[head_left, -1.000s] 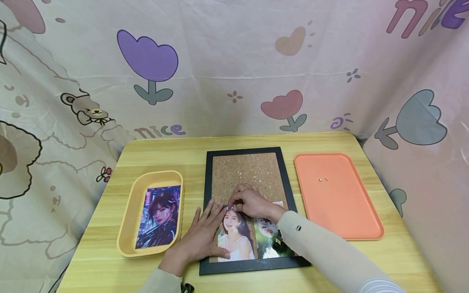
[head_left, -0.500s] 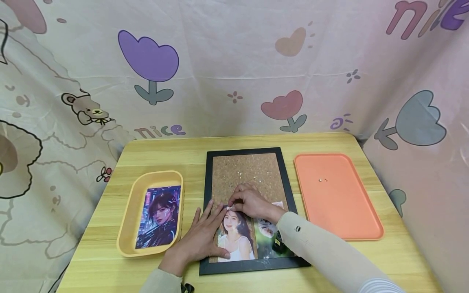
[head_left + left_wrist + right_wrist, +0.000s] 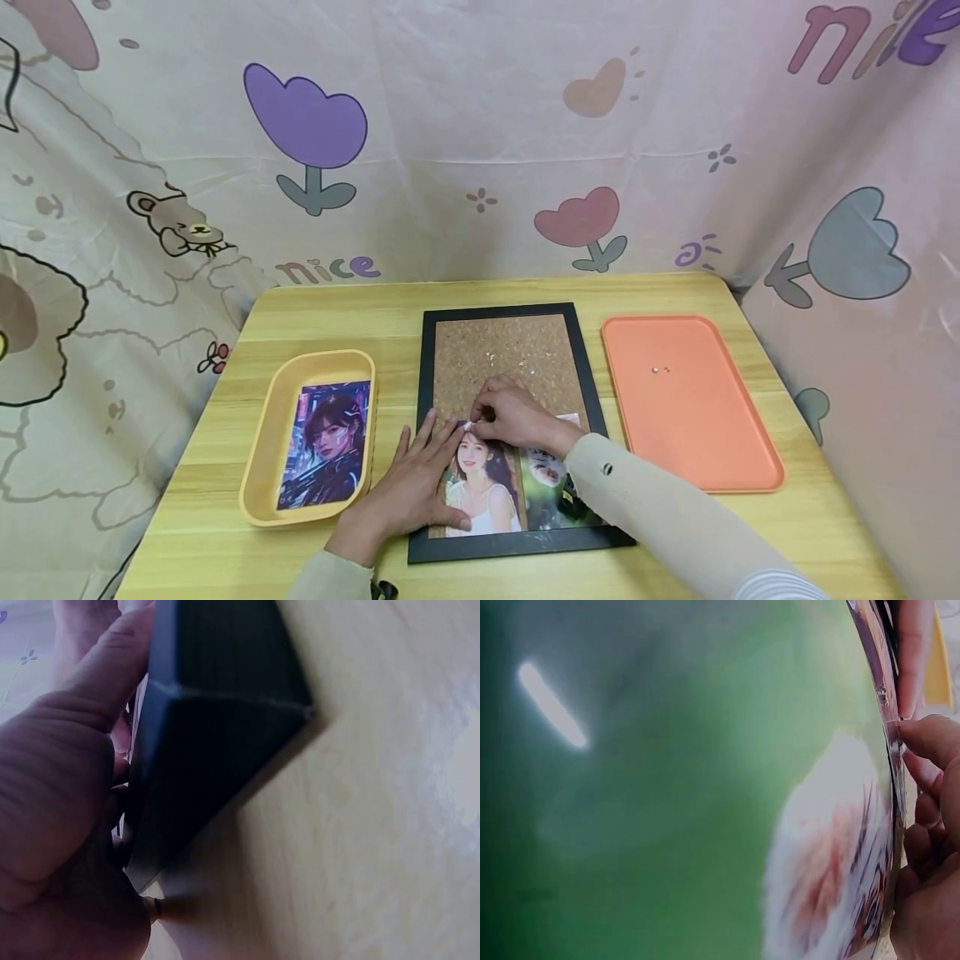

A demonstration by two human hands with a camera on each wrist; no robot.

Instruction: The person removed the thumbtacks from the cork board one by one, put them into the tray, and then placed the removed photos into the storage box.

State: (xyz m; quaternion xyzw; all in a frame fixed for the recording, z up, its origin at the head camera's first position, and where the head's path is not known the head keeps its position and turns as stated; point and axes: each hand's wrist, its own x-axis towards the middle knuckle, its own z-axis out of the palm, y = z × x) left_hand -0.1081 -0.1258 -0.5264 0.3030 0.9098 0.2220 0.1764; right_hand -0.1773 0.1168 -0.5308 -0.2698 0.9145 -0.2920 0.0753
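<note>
A black-framed cork board [image 3: 510,346] lies flat on the table. On its lower left is a portrait photo [image 3: 483,492] of a person in a white top. My left hand [image 3: 412,487], fingers spread, rests on the photo's left side; in the left wrist view its thumb lies over the black frame [image 3: 217,742]. At the photo's top edge, my right hand [image 3: 513,417] pinches a small shiny pin [image 3: 469,427] between thumb and curled forefinger. The fingers mostly hide the pin. Beside the portrait lies a green animal photo [image 3: 543,500], partly under my right wrist; it fills the right wrist view.
To the left stands a yellow tray [image 3: 255,467] with a purple-blue picture [image 3: 326,446] in it. An orange tray [image 3: 697,425] at the right bears a few tiny shiny pins [image 3: 660,370]. A printed curtain [image 3: 450,125] hangs behind the table.
My right fingertips have shifted very slightly at the photo's top edge, and less of the shiny pin shows between them. My left hand stays put on the photo.
</note>
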